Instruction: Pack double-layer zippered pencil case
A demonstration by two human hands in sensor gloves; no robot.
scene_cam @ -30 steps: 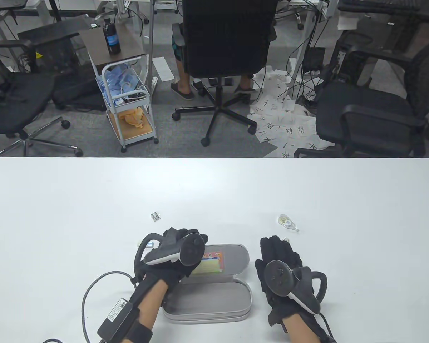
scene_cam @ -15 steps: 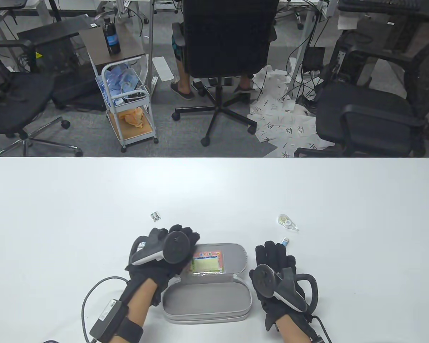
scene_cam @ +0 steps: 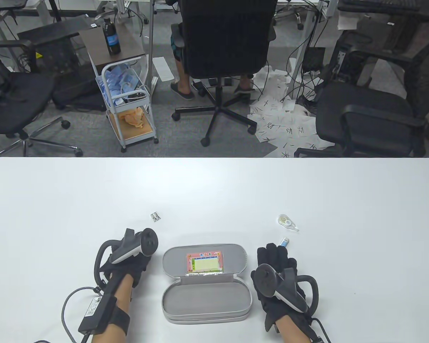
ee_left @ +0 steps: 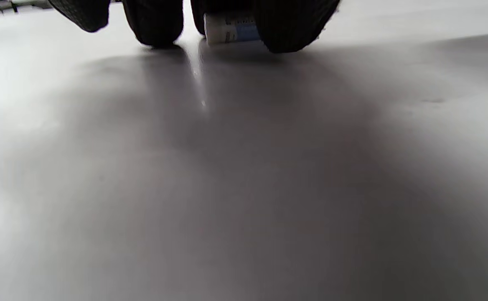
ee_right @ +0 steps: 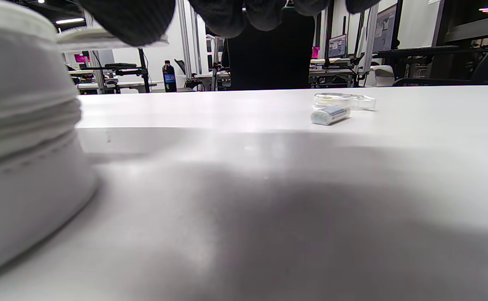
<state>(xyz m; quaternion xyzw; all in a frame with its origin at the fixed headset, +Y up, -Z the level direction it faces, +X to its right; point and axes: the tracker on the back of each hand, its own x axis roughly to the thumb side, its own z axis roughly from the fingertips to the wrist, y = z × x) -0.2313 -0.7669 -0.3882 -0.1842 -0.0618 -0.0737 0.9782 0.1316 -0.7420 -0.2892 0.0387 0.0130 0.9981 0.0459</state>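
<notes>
Your pencil case (scene_cam: 207, 282) lies open on the surface (scene_cam: 214, 189) between your hands, lid on the far side with a colourful card (scene_cam: 204, 263) in it. Your left hand (scene_cam: 127, 259) is down on the surface just left of the case, fingertips (ee_left: 156, 25) closing around a small white-and-blue item (ee_left: 231, 31). Your right hand (scene_cam: 277, 278) rests flat, fingers spread, just right of the case. Beyond it lie a small eraser (scene_cam: 284, 242) and a correction tape (scene_cam: 287, 222); a sharpener (scene_cam: 155, 216) sits far left.
</notes>
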